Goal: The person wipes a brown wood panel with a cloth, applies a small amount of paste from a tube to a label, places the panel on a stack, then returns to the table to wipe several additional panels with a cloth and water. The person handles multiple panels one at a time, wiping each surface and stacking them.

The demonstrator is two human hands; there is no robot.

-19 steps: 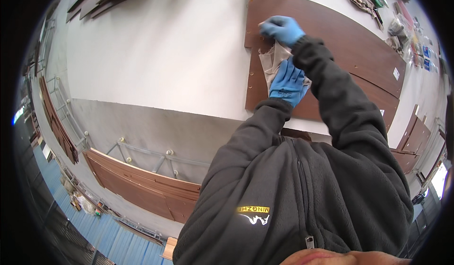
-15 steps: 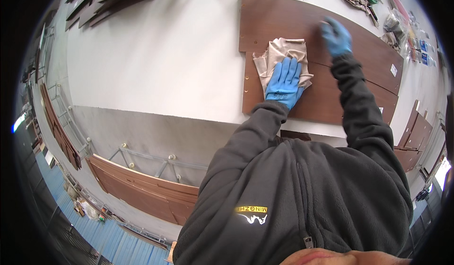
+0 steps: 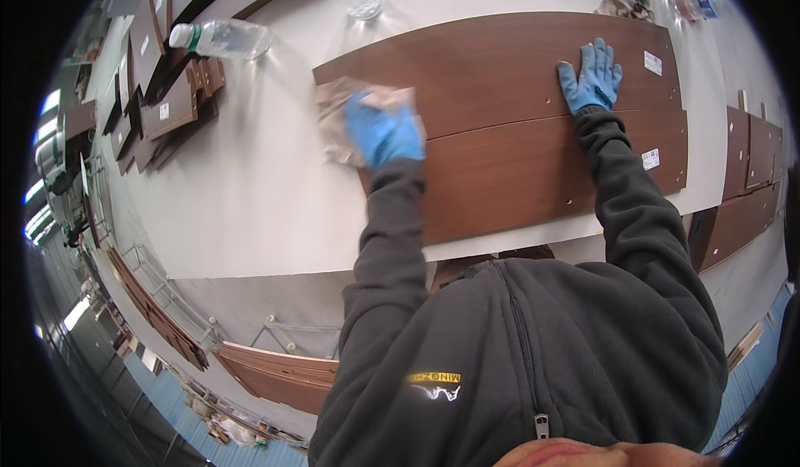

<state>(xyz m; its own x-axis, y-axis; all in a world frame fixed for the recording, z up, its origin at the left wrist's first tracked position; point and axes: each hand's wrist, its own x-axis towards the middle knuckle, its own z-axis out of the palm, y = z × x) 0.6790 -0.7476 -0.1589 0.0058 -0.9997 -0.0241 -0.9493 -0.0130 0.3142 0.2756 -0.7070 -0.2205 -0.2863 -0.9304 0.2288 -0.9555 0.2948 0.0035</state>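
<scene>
Two dark brown wooden panels lie edge to edge in front of me, a far panel [image 3: 483, 67] and a near panel [image 3: 492, 179]. At their left end my left hand [image 3: 385, 129], in a blue glove, grips a crumpled beige cloth [image 3: 335, 129] against the surface. Motion smears that hand and the cloth, which hangs partly past the panels' left edge. Flat on the far panel towards its right end rests my right hand [image 3: 593, 79], also blue-gloved, fingers spread and holding nothing. Each panel has a white label and small holes near its right end.
The panels lie on a white table [image 3: 267, 200]. A clear plastic bottle [image 3: 229, 39] lies at the far left, beside stacked brown boards [image 3: 137, 67]. Another clear bottle [image 3: 362, 0] is farther back. More brown panels [image 3: 737, 209] stand at the right, and others [image 3: 275, 375] below the table's near edge.
My left hand has swept the cloth left to the panels' end. The right hand, blurred above the far panel before, now lies flat on it. The view has shifted, bringing the bottle into sight.
</scene>
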